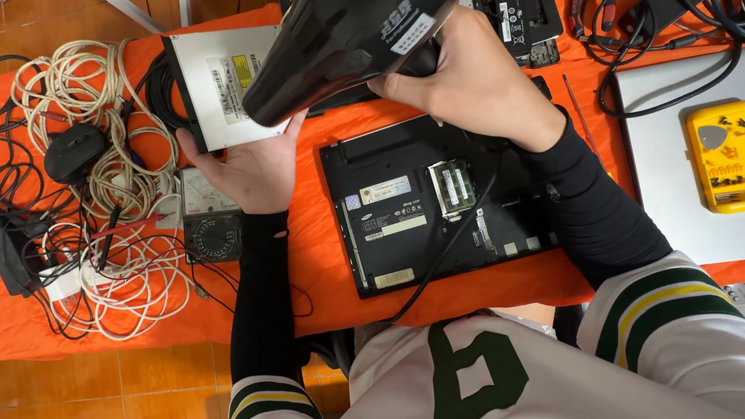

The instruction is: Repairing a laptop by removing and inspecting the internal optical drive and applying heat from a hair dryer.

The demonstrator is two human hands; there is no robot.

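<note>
Your right hand (461,76) wraps the handle of the black hair dryer (362,17), which hides its fingertips; the nozzle end is cut off by the top edge. Your left hand (252,169), fingers spread, supports the optical drive (219,89), partly covered by the dryer, above the upturned laptop (431,200).

Sleeves: black, close-fitting undersleeves to both wrists
Jersey: white, short-sleeved (green and yellow stripes at the cuffs)
Chest marking: large green numeral
</note>
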